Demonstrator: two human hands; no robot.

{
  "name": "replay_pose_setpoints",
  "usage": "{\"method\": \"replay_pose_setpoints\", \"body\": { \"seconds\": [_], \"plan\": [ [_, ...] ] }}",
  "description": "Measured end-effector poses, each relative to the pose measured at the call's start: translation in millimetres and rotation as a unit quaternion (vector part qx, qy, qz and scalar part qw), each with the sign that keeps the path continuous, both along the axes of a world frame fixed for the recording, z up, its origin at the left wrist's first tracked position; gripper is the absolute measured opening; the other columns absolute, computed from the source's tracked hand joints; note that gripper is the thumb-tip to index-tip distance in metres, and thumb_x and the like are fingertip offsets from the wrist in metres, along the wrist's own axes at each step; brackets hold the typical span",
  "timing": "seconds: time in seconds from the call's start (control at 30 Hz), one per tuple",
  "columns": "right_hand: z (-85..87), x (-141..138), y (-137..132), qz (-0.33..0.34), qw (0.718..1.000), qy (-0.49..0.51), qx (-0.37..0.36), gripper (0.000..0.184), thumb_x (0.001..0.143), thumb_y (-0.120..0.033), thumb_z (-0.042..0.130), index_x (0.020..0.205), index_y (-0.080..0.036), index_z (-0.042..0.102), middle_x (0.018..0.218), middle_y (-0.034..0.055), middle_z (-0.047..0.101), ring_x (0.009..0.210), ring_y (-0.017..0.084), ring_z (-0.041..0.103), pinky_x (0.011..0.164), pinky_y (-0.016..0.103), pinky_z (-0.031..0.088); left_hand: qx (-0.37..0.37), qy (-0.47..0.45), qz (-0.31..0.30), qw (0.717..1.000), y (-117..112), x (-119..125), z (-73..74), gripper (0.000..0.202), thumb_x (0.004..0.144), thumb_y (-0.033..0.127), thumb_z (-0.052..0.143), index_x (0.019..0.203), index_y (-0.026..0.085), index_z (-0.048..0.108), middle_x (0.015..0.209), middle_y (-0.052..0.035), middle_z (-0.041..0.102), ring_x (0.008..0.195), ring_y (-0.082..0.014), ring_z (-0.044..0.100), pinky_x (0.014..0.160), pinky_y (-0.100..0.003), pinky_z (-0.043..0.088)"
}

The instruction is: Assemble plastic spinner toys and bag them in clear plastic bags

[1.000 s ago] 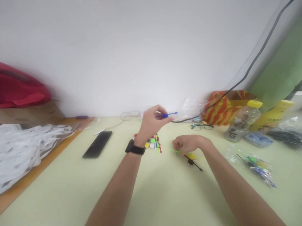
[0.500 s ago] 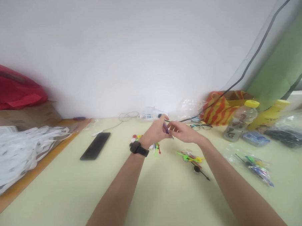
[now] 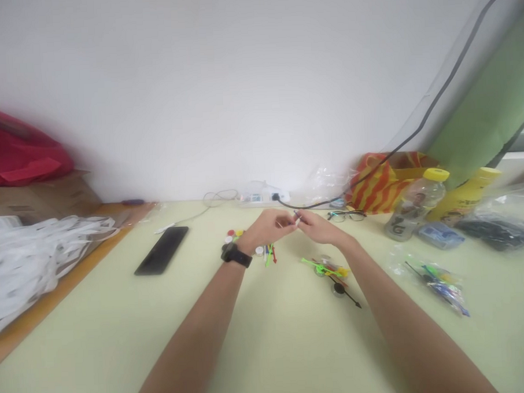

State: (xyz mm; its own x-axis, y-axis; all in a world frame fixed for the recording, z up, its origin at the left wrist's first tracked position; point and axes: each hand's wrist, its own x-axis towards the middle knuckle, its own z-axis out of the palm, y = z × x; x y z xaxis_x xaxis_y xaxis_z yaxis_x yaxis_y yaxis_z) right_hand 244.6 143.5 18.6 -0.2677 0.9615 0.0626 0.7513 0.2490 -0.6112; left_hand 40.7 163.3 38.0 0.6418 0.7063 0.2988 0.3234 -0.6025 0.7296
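Note:
My left hand, with a black watch on its wrist, is closed, thumb and fingers in a pinch. Its tips almost meet those of my right hand above the table. Between them shows a small slim purple-blue piece, mostly covered by fingers; both hands seem to grip it. Under the left hand lie coloured discs and small plastic arrows in green, red and blue. Nearer my right forearm is a loose pile of green, yellow and red arrow pieces, with a black arrow on a round disc.
A phone lies on the left, beyond it white straps. At the wall are a power strip, glasses and a striped bag. Right: a clear bottle, a yellow bottle and bagged arrow pieces.
My hands have turned and come closer together at the fingertips. The purple piece, upright at the left fingers before, is now more hidden. The view has shifted slightly.

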Motion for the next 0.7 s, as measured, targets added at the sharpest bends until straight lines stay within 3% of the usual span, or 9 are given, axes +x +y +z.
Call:
{"method": "replay_pose_setpoints", "body": {
  "seconds": [0.1,0.27,0.37,0.5,0.57,0.7],
  "plan": [
    [-1.2,17,-1,-0.014,0.997,-0.054,-0.046,0.022,0.083,-0.024,0.059,0.105,-0.02,0.059,0.088,0.0047,0.068,0.082,0.021,0.061,0.069,0.029,0.043,0.025,0.058,0.03,0.998,3,0,-11.1,0.015,0.077,0.033,0.074,0.079,0.018,0.074,0.085,-0.0047,0.074,0.083,-0.0212,0.068,0.075,-0.032,0.053],
    [15.5,43,-9,-0.024,0.988,-0.121,-0.096,0.015,0.076,-0.031,0.071,0.084,-0.02,0.066,0.093,0.0095,0.072,0.082,0.025,0.064,0.065,0.031,0.043,0.052,0.121,0.056,0.99,7,-3,-24.8,0.012,0.07,0.03,0.079,0.074,0.02,0.073,0.088,-0.0053,0.073,0.09,-0.0254,0.066,0.077,-0.034,0.051],
    [25.0,49,-15,0.04,0.974,-0.145,-0.169,0.02,0.067,-0.035,0.078,0.08,-0.022,0.071,0.091,0.0071,0.074,0.079,0.025,0.066,0.062,0.03,0.045,0.057,0.13,0.069,0.987,10,-9,-25.6,0.011,0.072,0.031,0.078,0.077,0.021,0.075,0.09,-0.0061,0.072,0.094,-0.0274,0.065,0.081,-0.036,0.051],
    [26.5,51,-16,0.107,0.954,-0.121,-0.251,0.021,0.063,-0.024,0.072,0.084,-0.021,0.075,0.079,0.0042,0.074,0.074,0.023,0.068,0.061,0.03,0.047,0.054,0.141,0.076,0.986,13,-19,-21.9,0.02,0.073,0.035,0.078,0.088,0.022,0.078,0.096,-0.0071,0.073,0.095,-0.0285,0.066,0.081,-0.035,0.052],
    [26.0,51,-14,0.101,0.966,-0.086,-0.223,0.021,0.063,-0.019,0.068,0.084,-0.021,0.074,0.078,0.0041,0.074,0.074,0.023,0.068,0.061,0.029,0.048,0.056,0.137,0.08,0.986,13,-21,-19.3,0.026,0.073,0.036,0.078,0.095,0.022,0.077,0.102,-0.0076,0.073,0.101,-0.0293,0.066,0.085,-0.036,0.052],
    [27.0,49,-10,0.043,0.994,0.027,-0.094,0.019,0.072,-0.02,0.065,0.089,-0.021,0.072,0.086,0.0054,0.073,0.078,0.021,0.065,0.064,0.028,0.048,0.041,0.08,0.062,0.994,9,-15,-12.6,0.025,0.081,0.038,0.073,0.1,0.022,0.076,0.108,-0.0069,0.075,0.103,-0.0266,0.068,0.089,-0.036,0.053]
  ]
}}
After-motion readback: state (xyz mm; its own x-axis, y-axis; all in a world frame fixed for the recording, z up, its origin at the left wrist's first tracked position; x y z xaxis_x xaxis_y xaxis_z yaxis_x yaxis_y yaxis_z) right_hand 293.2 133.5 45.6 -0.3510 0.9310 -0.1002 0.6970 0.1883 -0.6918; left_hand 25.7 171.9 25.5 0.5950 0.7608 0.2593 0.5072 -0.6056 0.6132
